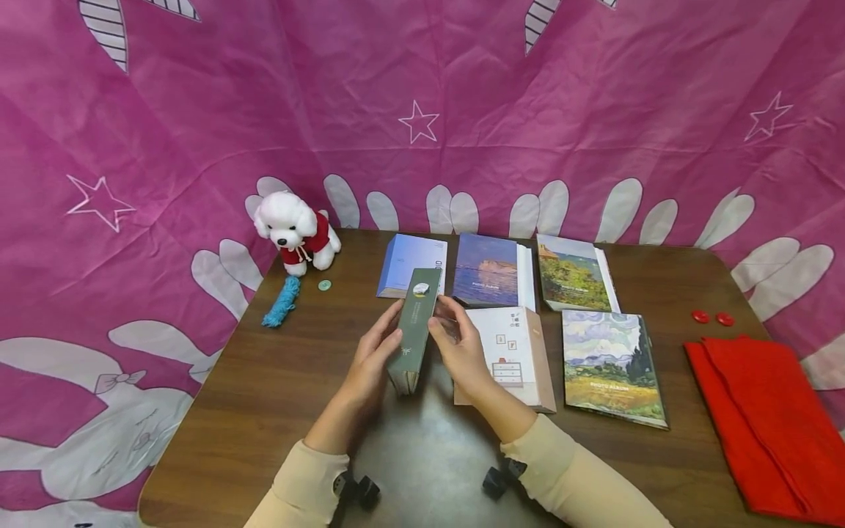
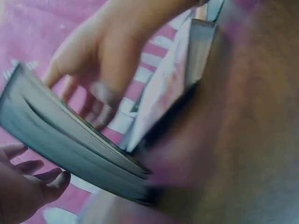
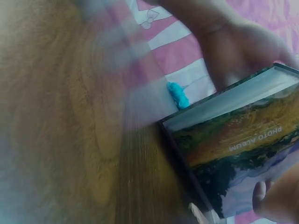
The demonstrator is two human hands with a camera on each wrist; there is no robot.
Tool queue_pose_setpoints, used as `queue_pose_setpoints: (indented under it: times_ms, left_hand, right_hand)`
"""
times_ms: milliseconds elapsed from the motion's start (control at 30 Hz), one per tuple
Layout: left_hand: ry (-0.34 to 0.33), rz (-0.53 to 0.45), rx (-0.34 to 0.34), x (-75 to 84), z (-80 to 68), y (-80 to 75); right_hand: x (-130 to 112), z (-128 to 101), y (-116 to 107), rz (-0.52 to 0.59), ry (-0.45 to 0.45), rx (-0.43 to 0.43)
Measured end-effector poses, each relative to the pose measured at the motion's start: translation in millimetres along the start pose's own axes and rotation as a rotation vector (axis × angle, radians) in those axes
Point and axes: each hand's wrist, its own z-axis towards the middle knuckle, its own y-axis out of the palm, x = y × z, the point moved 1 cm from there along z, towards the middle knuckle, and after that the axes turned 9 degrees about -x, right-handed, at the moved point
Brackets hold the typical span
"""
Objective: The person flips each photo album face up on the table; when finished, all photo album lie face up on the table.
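Between both hands stands a photo album [image 1: 414,315], its dark green spine facing up. My left hand [image 1: 371,359] holds it at the left cover, with the thumb near the spine. From the other side my right hand [image 1: 465,352] grips it, fingers along the right cover. In the left wrist view, page edges of the album [image 2: 74,135] show between the covers. A painted landscape cover with "PHOTO ALBUM" lettering appears on the album [image 3: 252,135] in the right wrist view. Just right of it lies a white album with a drawn dresser [image 1: 508,352], partly behind my right hand.
Behind lie a blue album [image 1: 409,257], a seascape album [image 1: 488,268] and a garden album [image 1: 573,275]. A wheat-field album [image 1: 612,367], red buttons [image 1: 700,317] and red cloth [image 1: 769,425] are right. Left are a plush dog [image 1: 290,227], blue yarn [image 1: 282,302] and green button [image 1: 324,285].
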Motion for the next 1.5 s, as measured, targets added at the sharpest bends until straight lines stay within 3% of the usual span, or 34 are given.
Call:
queue_pose_setpoints:
  times_ms: [67,167,267,400,533,700,900,1100,1333,1500]
  left_hand:
    - [0.048,0.143,0.004,8.1,0.9,-2.5]
    - [0.059,0.319,0.023,18.7,1.1,-6.5]
    - [0.028,0.426,0.039,25.0,0.7,-11.3]
    - [-0.028,0.484,0.069,25.5,-1.7,-21.1]
    - [-0.045,0.454,0.095,18.8,-4.3,-32.0]
    - [-0.056,0.325,0.094,2.5,-5.9,-41.2]
    - [-0.21,0.181,0.12,-18.2,-12.0,-47.3]
    - [-0.34,0.119,0.09,-30.5,-14.4,-52.1]
    - [-0.365,0.062,0.082,-37.8,-11.9,-54.0]
    - [-0.365,0.11,0.124,-36.3,-12.9,-56.3]
  right_hand:
    - [0,2,4,-0.024,0.011,-0.022]
    - [1,3,9,-0.037,0.049,-0.049]
    - [2,3,14,-0.033,0.102,-0.065]
    - [7,1,18,-0.053,0.188,-0.08]
    - [11,-1,18,-0.104,0.292,-0.087]
    - [17,-2,16,-0.11,0.359,-0.085]
    - [19,-8,15,-0.128,0.392,-0.059]
    - [17,-12,16,-0.158,0.387,-0.04]
    - [17,-13,15,-0.076,0.355,-0.037]
    - [17,-14,10,-0.099,0.337,-0.048]
